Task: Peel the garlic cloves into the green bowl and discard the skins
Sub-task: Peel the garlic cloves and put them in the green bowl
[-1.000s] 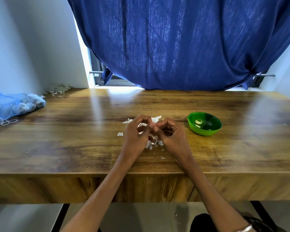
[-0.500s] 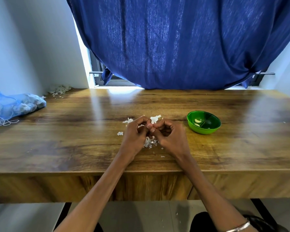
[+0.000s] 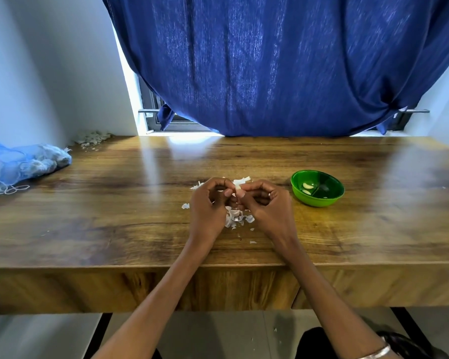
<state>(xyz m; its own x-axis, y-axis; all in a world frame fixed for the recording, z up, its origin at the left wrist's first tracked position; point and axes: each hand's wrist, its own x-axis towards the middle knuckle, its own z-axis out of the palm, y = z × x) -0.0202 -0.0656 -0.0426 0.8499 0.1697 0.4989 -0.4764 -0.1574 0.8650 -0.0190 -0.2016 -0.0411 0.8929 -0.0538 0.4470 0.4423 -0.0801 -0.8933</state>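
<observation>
My left hand and my right hand meet over the middle of the wooden table, fingertips pinched together on a garlic clove that shows only as a white sliver between them. Loose white garlic skins lie scattered beneath and around both hands. The green bowl stands to the right of my right hand, a short gap away, with two or three peeled cloves inside.
A blue mesh bag of garlic bulbs lies at the table's far left by the wall. A heap of old skins sits in the back left corner. A blue curtain hangs behind the table.
Both hands stay pinched together over the skins; the fingers have shifted slightly as they work on the clove. The bowl has not moved.
</observation>
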